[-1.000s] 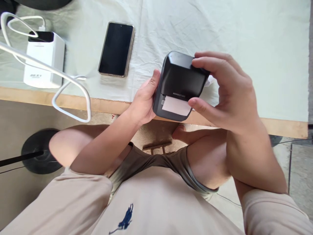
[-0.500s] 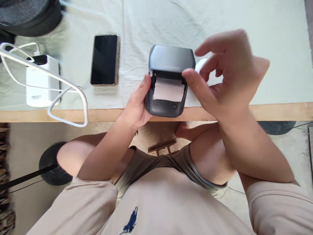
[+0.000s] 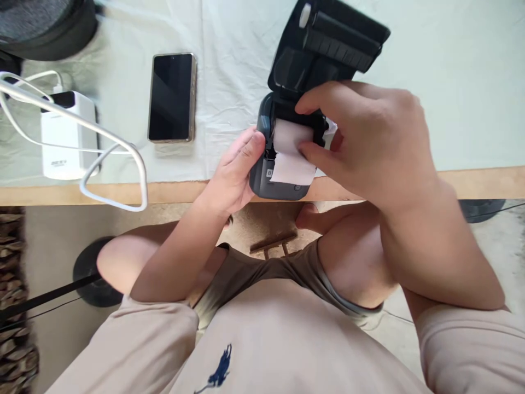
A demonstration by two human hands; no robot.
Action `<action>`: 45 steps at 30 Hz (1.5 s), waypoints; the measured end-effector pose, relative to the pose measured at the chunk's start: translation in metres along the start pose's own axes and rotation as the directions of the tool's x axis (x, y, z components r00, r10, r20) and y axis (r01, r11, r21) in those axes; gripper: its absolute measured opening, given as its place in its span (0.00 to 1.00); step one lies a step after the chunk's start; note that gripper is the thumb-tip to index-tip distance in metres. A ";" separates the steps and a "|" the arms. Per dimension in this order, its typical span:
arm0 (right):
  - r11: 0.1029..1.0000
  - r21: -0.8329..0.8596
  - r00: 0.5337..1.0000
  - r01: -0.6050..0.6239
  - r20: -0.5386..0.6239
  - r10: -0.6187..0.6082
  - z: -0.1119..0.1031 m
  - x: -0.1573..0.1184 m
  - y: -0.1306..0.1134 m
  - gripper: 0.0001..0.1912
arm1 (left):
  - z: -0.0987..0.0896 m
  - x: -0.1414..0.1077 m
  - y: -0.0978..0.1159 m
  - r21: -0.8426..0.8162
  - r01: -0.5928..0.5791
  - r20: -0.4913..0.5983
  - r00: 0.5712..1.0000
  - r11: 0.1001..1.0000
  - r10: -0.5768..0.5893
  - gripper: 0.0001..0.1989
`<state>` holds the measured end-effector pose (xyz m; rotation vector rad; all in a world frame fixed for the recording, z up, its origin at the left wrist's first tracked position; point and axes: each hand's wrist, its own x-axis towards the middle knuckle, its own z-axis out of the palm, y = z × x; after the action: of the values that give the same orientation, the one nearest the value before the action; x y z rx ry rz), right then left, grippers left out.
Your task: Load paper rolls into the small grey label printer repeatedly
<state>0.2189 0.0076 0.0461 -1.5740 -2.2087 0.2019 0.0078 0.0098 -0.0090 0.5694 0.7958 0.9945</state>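
Note:
My left hand (image 3: 240,169) is closed around the left side of a dark grey label printer (image 3: 264,183), held at the table's front edge. Its hinged lid (image 3: 328,46) is raised, showing a black inside with a roller. A white paper roll (image 3: 293,134) sits in the compartment, its loose end hanging over the front panel. My right hand (image 3: 365,131) reaches in from the right. Its thumb touches the roll's right part and the index finger curls over the far side; the other fingers are mostly hidden. A bit of something white shows behind this hand, too covered to name.
A smartphone (image 3: 172,98) lies left of the printer. Further left stands a white power bank-like box (image 3: 68,142) with a white cable (image 3: 118,145) looping over the wooden table edge (image 3: 176,191). A round black object (image 3: 45,33) occupies the back left corner.
The printer's lid has swung from closed to raised. My right hand has moved from beside the lid down to the paper roll. The left hand and printer have shifted slightly right.

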 end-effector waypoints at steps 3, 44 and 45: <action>0.998 -0.060 0.999 0.013 0.045 -0.011 -0.001 -0.002 -0.003 0.13 | 0.005 -0.002 0.002 -0.019 -0.008 -0.018 1.000 1.000 0.007 0.13; 0.948 -0.066 0.947 -0.311 0.061 0.315 0.031 0.015 0.038 0.14 | 0.007 0.005 0.009 -0.110 -0.012 -0.054 0.999 0.994 0.006 0.20; 0.944 -0.080 0.939 -0.320 0.107 0.327 0.035 0.017 0.036 0.10 | 0.006 0.004 0.009 -0.119 -0.010 -0.060 0.998 0.993 0.003 0.19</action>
<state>0.2316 0.0400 0.0064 -2.0042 -2.0437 0.3343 0.0096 0.0170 0.0002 0.4411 0.7817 1.0613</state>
